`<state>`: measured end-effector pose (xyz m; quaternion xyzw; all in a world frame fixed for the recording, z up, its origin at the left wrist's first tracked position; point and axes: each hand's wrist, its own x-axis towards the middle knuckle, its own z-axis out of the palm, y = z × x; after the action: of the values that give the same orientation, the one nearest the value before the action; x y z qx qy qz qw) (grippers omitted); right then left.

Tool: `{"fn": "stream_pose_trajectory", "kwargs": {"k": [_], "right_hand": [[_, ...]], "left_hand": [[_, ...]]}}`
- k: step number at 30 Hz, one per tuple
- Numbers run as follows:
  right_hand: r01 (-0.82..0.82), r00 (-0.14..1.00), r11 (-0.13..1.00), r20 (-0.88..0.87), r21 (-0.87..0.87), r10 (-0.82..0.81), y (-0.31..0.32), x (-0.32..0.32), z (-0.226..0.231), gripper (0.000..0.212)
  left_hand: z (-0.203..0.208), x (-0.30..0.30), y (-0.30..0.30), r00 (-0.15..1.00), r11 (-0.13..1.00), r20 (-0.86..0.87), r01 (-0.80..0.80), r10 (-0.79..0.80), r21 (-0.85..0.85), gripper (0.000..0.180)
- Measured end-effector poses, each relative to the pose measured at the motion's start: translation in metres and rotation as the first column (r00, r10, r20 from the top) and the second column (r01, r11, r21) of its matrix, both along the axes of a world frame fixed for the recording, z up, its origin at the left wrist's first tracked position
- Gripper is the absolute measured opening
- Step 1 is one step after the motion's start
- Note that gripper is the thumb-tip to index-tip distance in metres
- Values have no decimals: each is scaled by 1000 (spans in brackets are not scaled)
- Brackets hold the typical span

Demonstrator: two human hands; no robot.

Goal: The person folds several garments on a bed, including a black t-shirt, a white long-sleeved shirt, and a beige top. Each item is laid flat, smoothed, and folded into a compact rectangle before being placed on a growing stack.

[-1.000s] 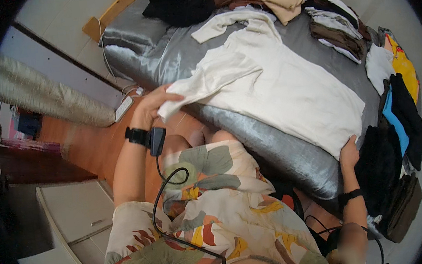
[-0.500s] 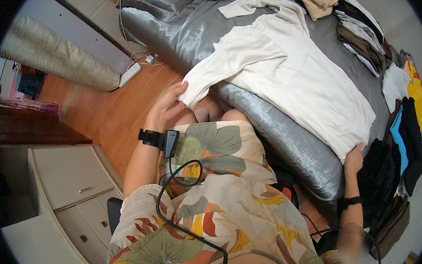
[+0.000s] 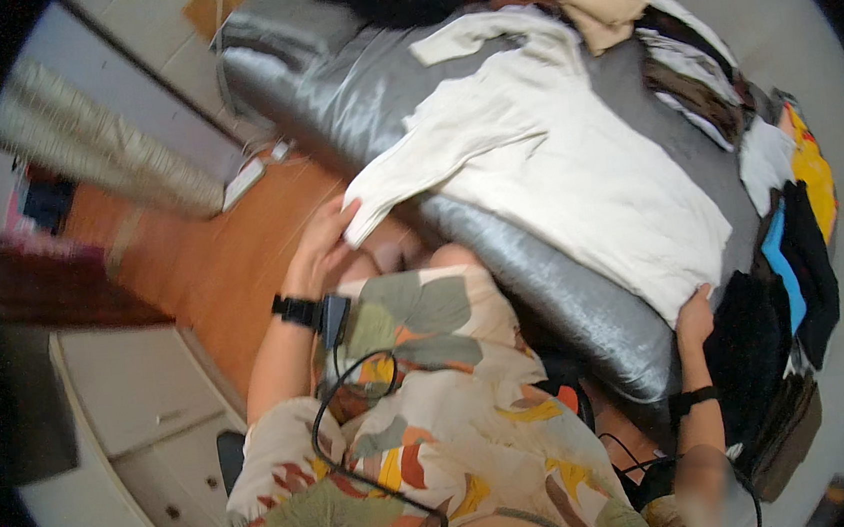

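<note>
A white long-sleeved sweater (image 3: 552, 142) lies spread over a shiny grey bed cover (image 3: 367, 88). My left hand (image 3: 325, 240) pinches the cuff of its near sleeve, which stretches out past the bed's edge. At the lower hem, my right hand (image 3: 694, 318) grips the corner between thumb and fingers. The other sleeve rests bent on the cover toward the far side. Both wrists wear black straps, and a small dark device with a cable sits at the left one.
Folded clothes in several piles line the bed's far and right sides, among them a beige folded garment (image 3: 602, 7) and a black fluffy garment (image 3: 752, 360). A pale cabinet (image 3: 142, 388) stands at left. A white power strip (image 3: 243, 184) lies on the wooden floor.
The whole view has shifted slightly, with the bed and clothes appearing a little further left. Both hands keep their hold on the sweater, whose layout looks about the same.
</note>
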<state>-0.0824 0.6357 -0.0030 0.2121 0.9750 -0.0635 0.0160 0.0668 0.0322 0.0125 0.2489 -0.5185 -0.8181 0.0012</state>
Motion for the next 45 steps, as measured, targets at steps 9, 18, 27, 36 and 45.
{"fn": "stream_pose_trajectory", "kwargs": {"k": [9,18,27,36,45], "right_hand": [[44,999,998,9,-40,-43,0,0,4,49],[-124,992,987,9,103,123,5,0,-2,30],[-101,994,990,43,100,97,5,0,-1,36],[27,999,994,29,-110,-24,14,-6,-9,54],[-155,987,985,-21,78,157,8,2,-3,32]], "left_hand": [[3,-22,23,994,986,-76,-90,80,-142,31],[36,-35,111,815,687,-35,463,-578,-560,26],[22,-35,258,279,-23,170,462,-945,-887,15],[3,-25,261,337,115,123,605,-933,-788,32],[56,-32,103,869,878,-166,432,-466,-205,23]]}}
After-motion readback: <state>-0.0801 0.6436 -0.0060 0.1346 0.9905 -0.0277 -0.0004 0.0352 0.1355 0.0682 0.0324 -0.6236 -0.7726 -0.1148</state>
